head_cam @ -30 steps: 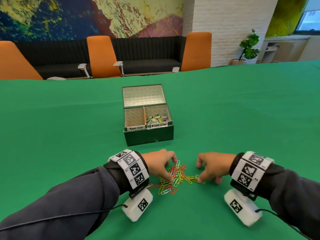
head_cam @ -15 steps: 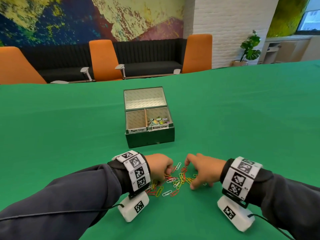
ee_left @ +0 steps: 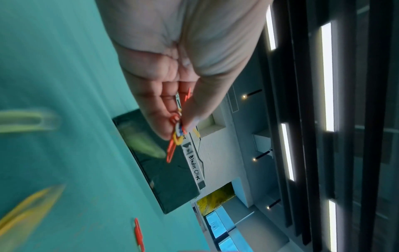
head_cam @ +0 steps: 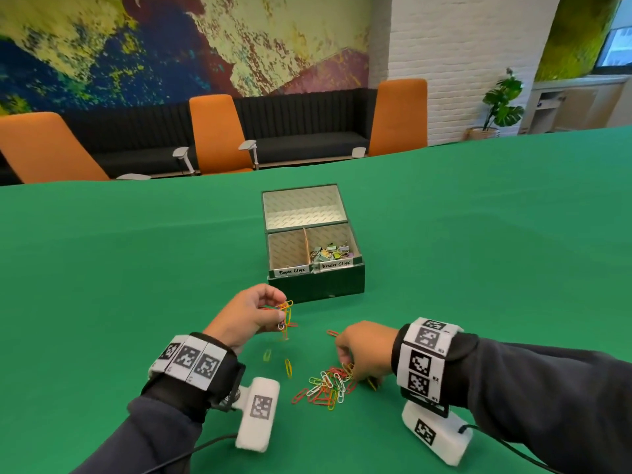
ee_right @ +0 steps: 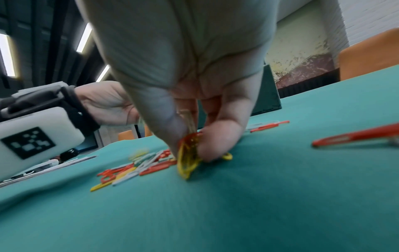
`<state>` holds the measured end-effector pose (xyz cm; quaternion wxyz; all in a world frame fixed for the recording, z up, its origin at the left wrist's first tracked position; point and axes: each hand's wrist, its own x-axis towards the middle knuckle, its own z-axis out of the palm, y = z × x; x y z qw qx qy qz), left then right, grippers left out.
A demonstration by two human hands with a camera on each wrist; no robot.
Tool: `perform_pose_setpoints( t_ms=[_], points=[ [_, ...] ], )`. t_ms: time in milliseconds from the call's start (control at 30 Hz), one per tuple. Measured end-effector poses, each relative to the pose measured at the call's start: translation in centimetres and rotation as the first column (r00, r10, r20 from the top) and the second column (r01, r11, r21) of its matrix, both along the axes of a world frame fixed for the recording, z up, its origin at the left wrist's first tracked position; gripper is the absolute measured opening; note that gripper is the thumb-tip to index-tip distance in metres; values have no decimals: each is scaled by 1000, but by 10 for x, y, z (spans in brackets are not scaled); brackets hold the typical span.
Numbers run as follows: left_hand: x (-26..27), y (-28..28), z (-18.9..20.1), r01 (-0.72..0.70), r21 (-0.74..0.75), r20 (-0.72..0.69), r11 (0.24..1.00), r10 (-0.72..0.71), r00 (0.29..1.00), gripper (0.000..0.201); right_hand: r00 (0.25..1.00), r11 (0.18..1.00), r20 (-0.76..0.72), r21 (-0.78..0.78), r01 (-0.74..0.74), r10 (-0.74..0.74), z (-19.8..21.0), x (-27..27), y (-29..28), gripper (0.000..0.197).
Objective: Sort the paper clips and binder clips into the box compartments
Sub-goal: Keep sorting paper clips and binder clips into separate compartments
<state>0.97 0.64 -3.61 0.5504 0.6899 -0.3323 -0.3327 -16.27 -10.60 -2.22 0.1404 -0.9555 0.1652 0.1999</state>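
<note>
My left hand point(head_cam: 273, 311) is raised off the table, just short of the dark green box point(head_cam: 316, 285), and pinches a bunch of coloured paper clips point(head_cam: 285, 316) point(ee_left: 176, 134). Two clips point(head_cam: 288, 367) are blurred below it, falling or just landed. My right hand point(head_cam: 354, 362) sits low on the table at the right edge of the paper clip pile point(head_cam: 325, 388) and pinches a few yellow and orange clips point(ee_right: 187, 153). The box stands open: its left compartment point(head_cam: 286, 248) labelled paper clips shows bare; the right one holds binder clips point(head_cam: 330, 253).
The open box lid point(head_cam: 302, 206) stands up behind the compartments. A lone red clip point(head_cam: 331, 333) lies between my hands. Green cloth point(head_cam: 136, 268) covers the wide table on all sides. Orange chairs point(head_cam: 219, 131) and a dark sofa stand beyond the far edge.
My left hand has lifted from the pile with a bunch of clips and moved toward the box, shedding a couple. My right hand stays at the pile, now pinching clips.
</note>
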Motion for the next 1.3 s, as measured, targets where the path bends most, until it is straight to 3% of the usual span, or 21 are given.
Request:
perform_pose_setpoints(
  t_ms=[100, 267, 500, 633, 767, 933, 1067, 1133, 1200, 1300],
  points=[
    [0, -1, -3, -45, -34, -30, 998, 44, 999, 26, 995, 988, 15, 126, 94, -96, -5, 6, -7, 18],
    [7, -19, 20, -80, -65, 23, 995, 81, 996, 26, 970, 899, 32, 384, 209, -239, -5, 14, -25, 27],
    [40, -66, 70, -178, 0, 270, 984, 171, 948, 19, 920, 785, 150, 582, 213, -362, 15, 24, -42, 27],
    [52, -83, 71, -261, 37, 378, 965, 228, 897, 28, 877, 746, 234, 639, 187, -420, 31, 31, -48, 26],
    [53, -78, 62, -275, 29, 481, 961, 227, 847, 21, 798, 690, 312, 703, 172, -516, 49, 45, -53, 24],
    [52, -59, 54, -250, -84, 410, 965, 262, 874, 22, 688, 604, 339, 776, 182, -642, 69, 88, -59, 19],
    [54, -29, 50, -242, -132, 280, 961, 271, 921, 25, 647, 650, 386, 726, 227, -657, 75, 121, -55, 20],
    [54, -12, 47, -204, -74, 303, 976, 217, 928, 23, 667, 701, 415, 676, 230, -619, 74, 127, -50, 21],
    [55, 7, 43, -110, 123, 414, 986, 50, 909, 18, 676, 747, 457, 630, 213, -578, 71, 127, -46, 25],
    [52, 32, 31, 26, 502, 480, 865, -303, 823, 17, 740, 839, 499, 519, 161, -451, 68, 111, -39, 28]
  ],
)
